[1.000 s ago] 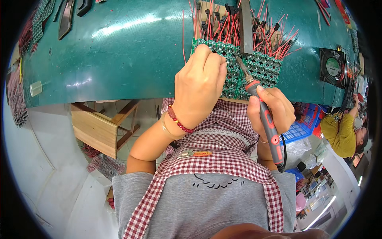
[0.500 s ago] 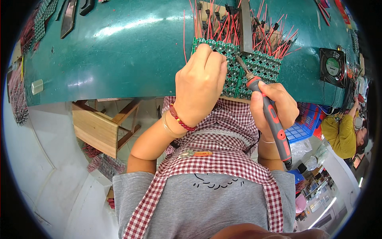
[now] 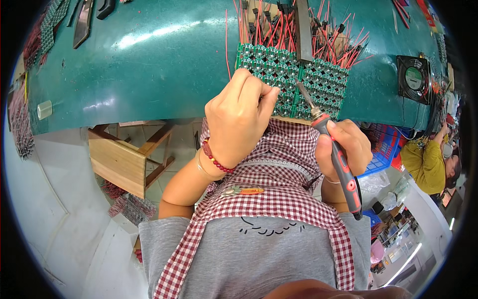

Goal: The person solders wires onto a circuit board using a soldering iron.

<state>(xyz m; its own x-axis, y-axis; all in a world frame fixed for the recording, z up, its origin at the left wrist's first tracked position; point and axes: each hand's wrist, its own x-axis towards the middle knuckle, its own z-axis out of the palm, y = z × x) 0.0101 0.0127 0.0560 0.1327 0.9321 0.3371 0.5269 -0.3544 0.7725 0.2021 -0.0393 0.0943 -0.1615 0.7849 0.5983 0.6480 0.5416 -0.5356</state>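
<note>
A glossy green surface [image 3: 149, 74] spans the upper part of the frame, its near edge curving; a long white reflection [image 3: 164, 35] streaks its upper left portion. Below it, left of centre, stands a wooden stool [image 3: 117, 162] with a pale flat top and darker legs, near light floor tiles [image 3: 184, 133]. A whitish wall [image 3: 42, 194] bends along the lower left. At lower right, a slim tube light [image 3: 402, 265] glows beside a white wall [image 3: 423, 212].
</note>
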